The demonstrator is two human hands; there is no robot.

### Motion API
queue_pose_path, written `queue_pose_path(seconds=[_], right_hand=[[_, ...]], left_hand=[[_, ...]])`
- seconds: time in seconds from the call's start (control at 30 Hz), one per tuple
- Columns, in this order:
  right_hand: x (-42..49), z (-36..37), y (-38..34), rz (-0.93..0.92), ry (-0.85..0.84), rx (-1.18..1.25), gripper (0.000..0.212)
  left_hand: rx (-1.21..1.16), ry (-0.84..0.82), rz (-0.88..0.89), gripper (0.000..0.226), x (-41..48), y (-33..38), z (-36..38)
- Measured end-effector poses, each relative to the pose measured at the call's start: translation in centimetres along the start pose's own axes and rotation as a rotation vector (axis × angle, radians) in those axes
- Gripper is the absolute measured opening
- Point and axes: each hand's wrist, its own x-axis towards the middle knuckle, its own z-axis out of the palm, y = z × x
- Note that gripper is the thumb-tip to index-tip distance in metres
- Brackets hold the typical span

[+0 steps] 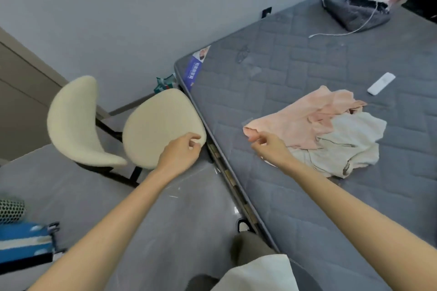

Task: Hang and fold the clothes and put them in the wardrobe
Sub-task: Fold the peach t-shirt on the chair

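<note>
Two garments lie heaped on the bare mattress (307, 208), a pink garment (295, 123) overlapping a cream garment (350, 146), near the edge that runs beside the chair, probably dropped there so each can be lifted off for folding or hanging. The right hand (267, 146) is at the pink one's nearest corner, fingers curled with the tips on the cloth (pinched or merely touching, I cannot tell). The left hand (182, 151) hovers off the mattress above the chair seat (153, 125), loosely curled, holding nothing.
</note>
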Motion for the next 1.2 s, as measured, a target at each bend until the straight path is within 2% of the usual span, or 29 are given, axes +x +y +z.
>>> queue_pose_path(seconds=[0.27, 0.4, 0.57, 0.63, 0.77, 0.83, 0.87, 0.93, 1.07, 1.17, 1.2], right_hand=[[3.9, -5.9, 10.8, 0.343, 0.171, 0.088, 0.024], [6.3, -6.6, 14.9, 0.428, 0.267, 0.073, 0.028], [10.5, -5.2, 18.5, 0.436, 0.276, -0.017, 0.031], [12.5, -4.2, 19.8, 0.434, 0.291, -0.037, 0.031], [17.3, -1.4, 22.1, 0.376, 0.284, -0.088, 0.028], [19.7, -0.1, 23.0, 0.331, 0.269, -0.125, 0.029], [20.8, 0.5, 23.4, 0.301, 0.263, -0.159, 0.030], [23.1, 1.4, 24.2, 0.250, 0.268, -0.260, 0.033], [26.8, 2.7, 25.6, 0.193, 0.263, -0.428, 0.038], [28.0, 2.8, 26.3, 0.161, 0.263, -0.474, 0.034], [28.2, 2.6, 26.3, 0.153, 0.275, -0.466, 0.030]], left_hand=[[0.081, -0.245, 0.120, 0.036, 10.4, 6.0, 10.4], [0.101, -0.388, 0.200, 0.041, 15.3, 7.7, 15.7], [0.120, -0.444, 0.203, 0.046, 21.0, 7.4, 21.9], [0.097, -0.461, 0.104, 0.048, 23.7, 6.4, 24.4], [-0.187, -0.463, -0.348, 0.055, 28.5, 2.9, 29.3], [-0.282, -0.495, -0.507, 0.058, 30.0, 1.3, 31.5], [-0.323, -0.504, -0.554, 0.053, 30.6, 0.5, 32.6], [-0.422, -0.462, -0.587, 0.030, 31.3, -0.4, 34.3], [-0.509, -0.422, -0.593, 0.029, 31.3, -0.2, 36.9], [-0.282, -0.501, -0.603, 0.060, 31.2, 1.1, 37.7], [-0.222, -0.507, -0.618, 0.063, 31.5, 1.5, 37.7]])
